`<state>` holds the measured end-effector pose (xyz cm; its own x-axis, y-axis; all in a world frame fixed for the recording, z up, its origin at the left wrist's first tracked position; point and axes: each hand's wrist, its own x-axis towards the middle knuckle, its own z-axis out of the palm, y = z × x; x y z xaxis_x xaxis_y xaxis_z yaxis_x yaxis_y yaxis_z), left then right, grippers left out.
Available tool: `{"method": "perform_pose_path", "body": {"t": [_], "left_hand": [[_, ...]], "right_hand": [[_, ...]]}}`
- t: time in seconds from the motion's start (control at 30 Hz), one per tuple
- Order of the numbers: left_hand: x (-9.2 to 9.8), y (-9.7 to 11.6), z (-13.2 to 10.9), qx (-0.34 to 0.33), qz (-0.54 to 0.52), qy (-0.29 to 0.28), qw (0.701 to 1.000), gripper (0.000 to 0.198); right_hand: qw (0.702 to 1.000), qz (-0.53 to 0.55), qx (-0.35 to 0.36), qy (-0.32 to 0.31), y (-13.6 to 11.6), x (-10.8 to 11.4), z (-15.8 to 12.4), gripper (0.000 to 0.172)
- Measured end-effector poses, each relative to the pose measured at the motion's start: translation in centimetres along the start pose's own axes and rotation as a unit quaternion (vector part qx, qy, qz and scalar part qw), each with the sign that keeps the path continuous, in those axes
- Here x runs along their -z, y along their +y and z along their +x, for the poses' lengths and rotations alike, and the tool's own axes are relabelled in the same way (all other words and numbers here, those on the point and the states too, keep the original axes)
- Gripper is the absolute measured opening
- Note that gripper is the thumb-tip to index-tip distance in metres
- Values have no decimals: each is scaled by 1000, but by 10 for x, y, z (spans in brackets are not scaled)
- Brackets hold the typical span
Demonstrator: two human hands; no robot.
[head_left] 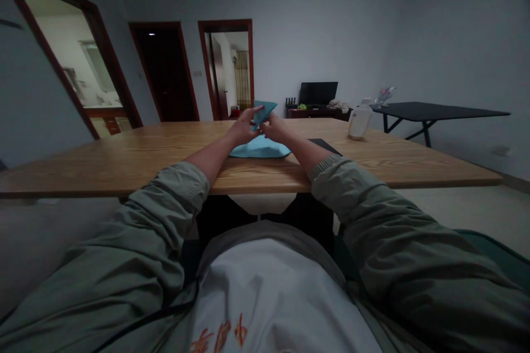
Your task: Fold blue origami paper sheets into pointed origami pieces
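Both of my hands are raised just above the wooden table, close together. Between them is a folded blue sheet [265, 112] with a pointed corner to the right; whether it is paper or cloth I cannot tell. My left hand [243, 129] grips its left side, with the thumb and a finger against it. From the right and below, my right hand [275, 128] has its fingers closed at the sheet's lower edge. Under the hands a lighter blue piece [260, 148] lies on the table; whether it joins the held sheet is hidden.
The wooden table [165, 149] spans the view. A flat black item [325, 145] lies beside my right forearm. A whitish bottle [359, 120] stands farther right. Beyond are a black folding table [439, 111] and a low cabinet with a dark screen [318, 93].
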<state>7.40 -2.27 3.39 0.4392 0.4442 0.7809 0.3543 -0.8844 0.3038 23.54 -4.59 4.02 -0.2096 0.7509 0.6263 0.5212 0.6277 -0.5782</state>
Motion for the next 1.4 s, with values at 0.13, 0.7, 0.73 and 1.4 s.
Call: {"method": "perform_pose_path", "body": {"t": [0.13,0.7,0.73,1.4], "left_hand": [[1,-4,0,-19,-3,-16,1000,84],[9,10,-3,-8,-34,-56,998,94],[8,10,-3,-5,-38,-56,998,93],[7,7,-6,27,-37,-58,997,96]], "right_hand": [[999,-21,39,20,3,-1,0,48],[995,-20,96,23,4,0,-2,68],[995,-20,98,21,4,0,-2,67],[992,-28,118,18,11,-3,1,65]]}}
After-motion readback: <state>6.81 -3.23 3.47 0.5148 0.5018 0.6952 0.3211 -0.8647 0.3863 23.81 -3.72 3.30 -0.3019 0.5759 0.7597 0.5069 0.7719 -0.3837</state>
